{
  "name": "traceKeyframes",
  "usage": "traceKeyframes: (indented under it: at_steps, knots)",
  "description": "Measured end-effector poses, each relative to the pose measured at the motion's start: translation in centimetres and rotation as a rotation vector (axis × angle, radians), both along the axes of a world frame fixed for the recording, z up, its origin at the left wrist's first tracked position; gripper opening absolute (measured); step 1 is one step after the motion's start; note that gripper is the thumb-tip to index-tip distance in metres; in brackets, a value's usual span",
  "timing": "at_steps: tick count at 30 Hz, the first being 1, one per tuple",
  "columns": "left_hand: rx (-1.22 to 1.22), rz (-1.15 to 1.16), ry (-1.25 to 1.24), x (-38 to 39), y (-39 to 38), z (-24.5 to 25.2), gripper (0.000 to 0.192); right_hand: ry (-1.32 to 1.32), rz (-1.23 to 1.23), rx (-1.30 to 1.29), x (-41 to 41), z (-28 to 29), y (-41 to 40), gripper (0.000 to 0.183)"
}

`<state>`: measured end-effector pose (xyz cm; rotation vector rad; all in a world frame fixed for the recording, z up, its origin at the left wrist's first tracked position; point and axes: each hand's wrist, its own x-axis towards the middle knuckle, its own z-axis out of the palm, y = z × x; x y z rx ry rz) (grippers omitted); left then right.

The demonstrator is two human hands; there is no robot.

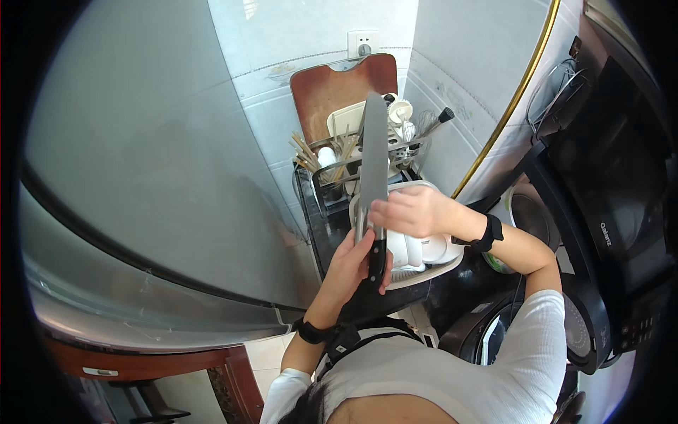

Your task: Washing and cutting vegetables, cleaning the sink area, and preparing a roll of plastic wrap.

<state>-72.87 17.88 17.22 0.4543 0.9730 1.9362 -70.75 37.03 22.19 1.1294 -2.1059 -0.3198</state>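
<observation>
My left hand point(354, 258) grips the black riveted handle of a large kitchen knife point(374, 153), whose wide blade points up and away from me. A second shiny metal piece point(361, 225) shows beside the knife at my left fingers; its kind is unclear. My right hand point(410, 212) is slightly blurred, its curled fingers over the lower blade near the handle and its thumb hidden. Beneath my hands, white dishes point(405, 249) lie in a pale draining basket point(442, 273). Behind the blade stands a metal utensil rack point(339, 169) with chopsticks point(304, 151) and a whisk point(425, 122).
A brown wooden cutting board point(312, 95) leans against the tiled wall below a socket point(363, 45). The refrigerator point(159, 159) stands close on the left. On the right are a black Galanz appliance point(625, 201) and a pot point(532, 212). The dark countertop point(328, 238) carries the basket.
</observation>
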Motion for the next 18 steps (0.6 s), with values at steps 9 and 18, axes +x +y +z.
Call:
traceKeyframes:
  at_steps: [9, 18]
  knots:
    - [-0.206, 0.062, 0.16, -1.1, -2.5, -2.7, 0.018, -0.148, -0.019, -0.708, 0.0, 3.2, 3.1, 0.022]
    - [-0.244, 0.143, 0.145, -1.7, -2.9, -4.1, 0.014, -0.401, -0.256, -1.245, -3.4, 3.5, 6.0, 0.013]
